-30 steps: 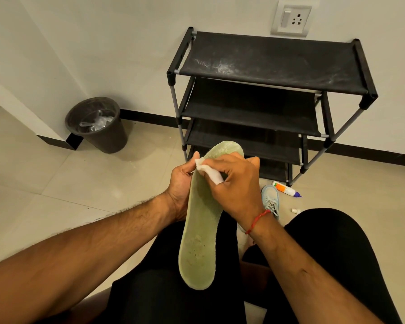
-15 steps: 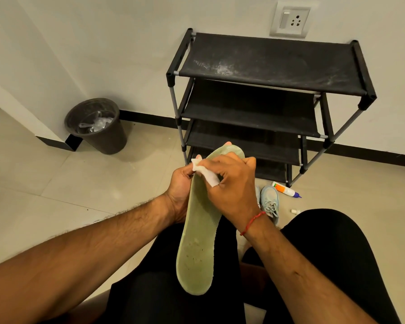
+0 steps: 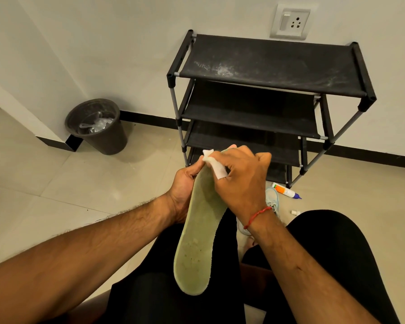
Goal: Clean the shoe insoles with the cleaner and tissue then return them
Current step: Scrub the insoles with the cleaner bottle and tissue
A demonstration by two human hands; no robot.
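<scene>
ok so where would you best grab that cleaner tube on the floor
Grip the cleaner tube across its white-and-orange body, coming from above. It lies flat on the tile beside the shoe rack, with clear floor along its sides; the blue cap end is narrow and tapered, a poorer hold.

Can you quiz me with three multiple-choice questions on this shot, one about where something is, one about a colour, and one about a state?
1. Where does the cleaner bottle lie?
A. on the rack's top shelf
B. on the floor beside the shoe rack's foot
C. in the bin

2. What colour is the insole?
A. pale green
B. black
C. red

3. What is the right hand doing?
A. hanging empty
B. gripping the bottle
C. pressing a white tissue on the insole's far end

Answers: 1 B, the bottle rests on the tiles by the shoe rack. 2 A, its whole face is pale green. 3 C, the tissue sits under its fingers while the left hand holds the insole.
</scene>
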